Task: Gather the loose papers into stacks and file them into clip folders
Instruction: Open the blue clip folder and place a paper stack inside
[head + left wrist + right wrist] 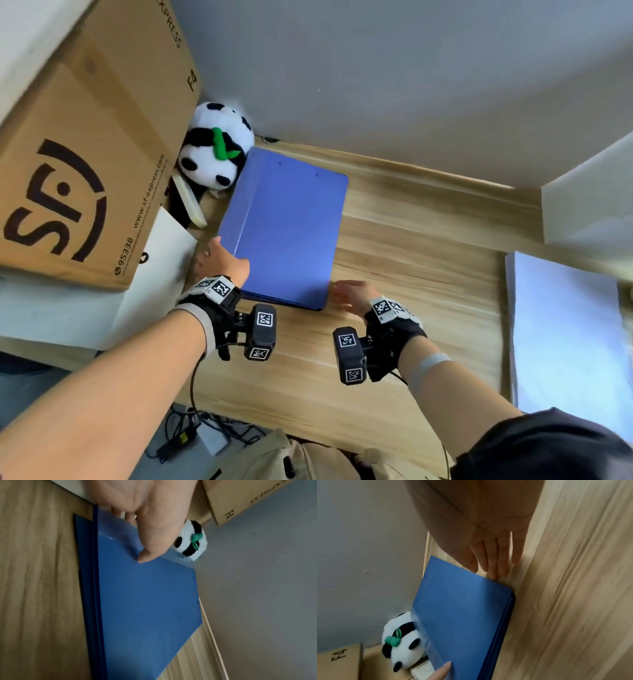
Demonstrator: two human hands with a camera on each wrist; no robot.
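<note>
A stack of blue clip folders (287, 226) lies shut on the wooden desk (418, 260), and lower covers show under the top one (145, 608). My left hand (222, 257) pinches the top folder's left spine edge near its front corner, thumb (145, 555) on the cover and fingers behind the pale spine strip. My right hand (346, 291) is flat and open, its straight fingertips (493, 573) touching the stack's right edge (464, 615) near the front corner. No loose paper shows on the folders.
A plush panda (215, 147) sits against the stack's back left corner, beside a large cardboard box (78, 154). A white board (161, 267) leans by my left hand. Pale sheets (565, 325) lie at the desk's right end under a white box (589, 212).
</note>
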